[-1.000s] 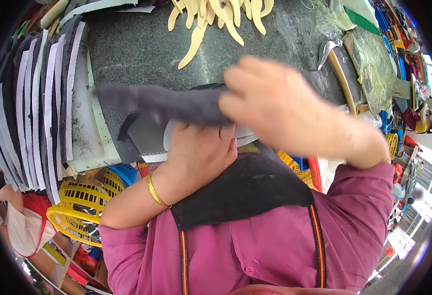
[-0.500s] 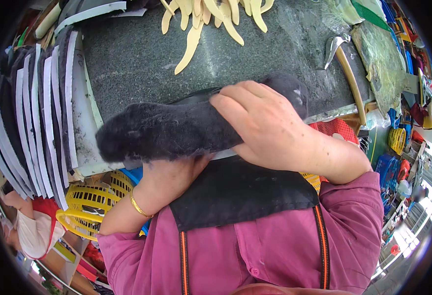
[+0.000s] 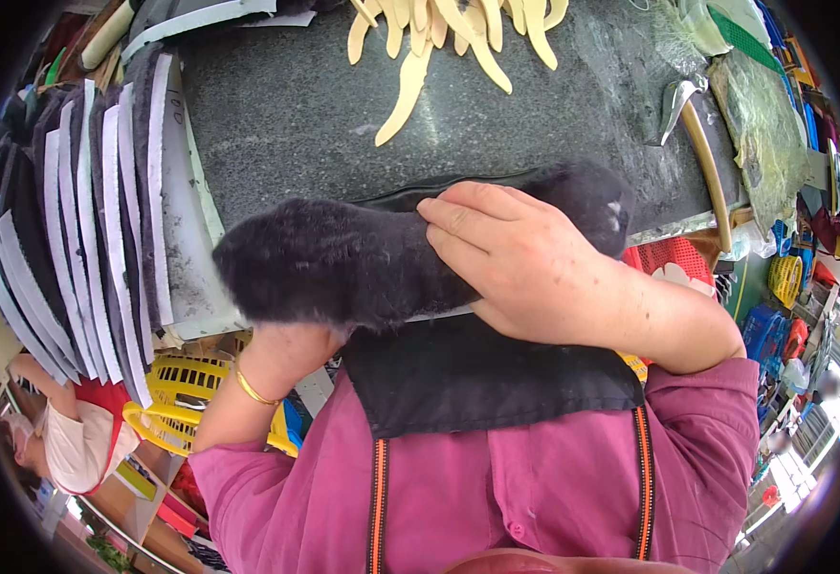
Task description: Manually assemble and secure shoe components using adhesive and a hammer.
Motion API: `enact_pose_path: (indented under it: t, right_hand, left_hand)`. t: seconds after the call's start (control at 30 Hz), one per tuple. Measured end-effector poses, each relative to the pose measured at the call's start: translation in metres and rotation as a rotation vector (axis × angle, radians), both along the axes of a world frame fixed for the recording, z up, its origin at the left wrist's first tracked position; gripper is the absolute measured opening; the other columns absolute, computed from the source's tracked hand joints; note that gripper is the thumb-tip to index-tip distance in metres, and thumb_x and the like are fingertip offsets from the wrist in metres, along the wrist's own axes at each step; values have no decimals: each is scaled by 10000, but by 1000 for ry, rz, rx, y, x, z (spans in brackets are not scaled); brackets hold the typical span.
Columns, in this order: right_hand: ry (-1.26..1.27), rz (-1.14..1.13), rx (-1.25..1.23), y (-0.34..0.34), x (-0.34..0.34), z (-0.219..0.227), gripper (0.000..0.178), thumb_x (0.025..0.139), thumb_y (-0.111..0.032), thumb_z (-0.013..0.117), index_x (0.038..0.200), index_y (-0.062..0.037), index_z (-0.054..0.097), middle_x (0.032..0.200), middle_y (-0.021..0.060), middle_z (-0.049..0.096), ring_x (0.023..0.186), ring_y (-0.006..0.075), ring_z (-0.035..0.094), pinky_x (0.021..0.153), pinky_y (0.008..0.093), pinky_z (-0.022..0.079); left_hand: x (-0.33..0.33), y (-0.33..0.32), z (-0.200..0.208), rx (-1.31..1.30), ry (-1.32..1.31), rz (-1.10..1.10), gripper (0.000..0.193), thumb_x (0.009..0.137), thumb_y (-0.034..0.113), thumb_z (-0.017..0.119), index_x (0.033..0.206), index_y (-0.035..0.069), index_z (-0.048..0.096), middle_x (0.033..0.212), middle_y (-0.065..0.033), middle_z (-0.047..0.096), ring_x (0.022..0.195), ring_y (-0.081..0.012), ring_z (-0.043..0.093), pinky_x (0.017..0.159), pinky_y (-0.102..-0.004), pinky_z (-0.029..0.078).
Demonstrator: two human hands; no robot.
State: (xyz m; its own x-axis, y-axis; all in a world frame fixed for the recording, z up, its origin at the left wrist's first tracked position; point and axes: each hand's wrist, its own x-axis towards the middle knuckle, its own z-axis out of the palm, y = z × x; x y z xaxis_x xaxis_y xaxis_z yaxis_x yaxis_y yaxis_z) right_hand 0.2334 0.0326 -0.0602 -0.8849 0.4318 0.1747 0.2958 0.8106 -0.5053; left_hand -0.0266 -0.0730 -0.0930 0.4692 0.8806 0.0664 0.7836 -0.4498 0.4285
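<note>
A long black furry piece point(image 3: 334, 263) with a dark smooth edge point(image 3: 410, 194) along its far side lies across the near edge of the dark stone-like worktop point(image 3: 286, 115). My right hand point(image 3: 525, 258) is closed over it right of the middle, fingers together on top and thumb on the near side. Under its left end is my left hand point(image 3: 291, 349), touching it from below; the fur hides its fingers. The right end of the piece bulges out beyond my right hand.
Left of my hands stand several white-edged black sheets point(image 3: 114, 239) in a row. Cream curved strips point(image 3: 406, 96) lie at the far side. A hammer point(image 3: 702, 153) rests at the right. Below the worktop are a yellow basket point(image 3: 176, 383) and a red one point(image 3: 669, 253). Another person point(image 3: 76, 430) is at lower left.
My left hand has slid left and further under the furry piece, so its fingers no longer show. My right hand still grips the top. The whole view has shifted slightly.
</note>
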Motion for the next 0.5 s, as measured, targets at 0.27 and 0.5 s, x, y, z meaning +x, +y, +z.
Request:
enact_pose_path:
  t: [0.27,0.5]
  right_hand:
    - [119,-159,45,-24,-51,-10,523,748,-166,622,1199,96,581,970,147,578,946,291,561,858,369,473]
    - [87,47,106,-18,-37,-19,389,777,-182,600,1071,67,652,1229,240,628,1185,346,595,1058,433,468]
  left_hand:
    - [4,-10,-9,59,119,200,526,796,209,731,1295,78,628,1313,-150,608,1265,-372,541,1102,-524,369]
    - [-6,-9,-9,71,24,154,466,788,209,743,1227,82,648,1208,-131,656,1128,-332,618,1019,-458,455]
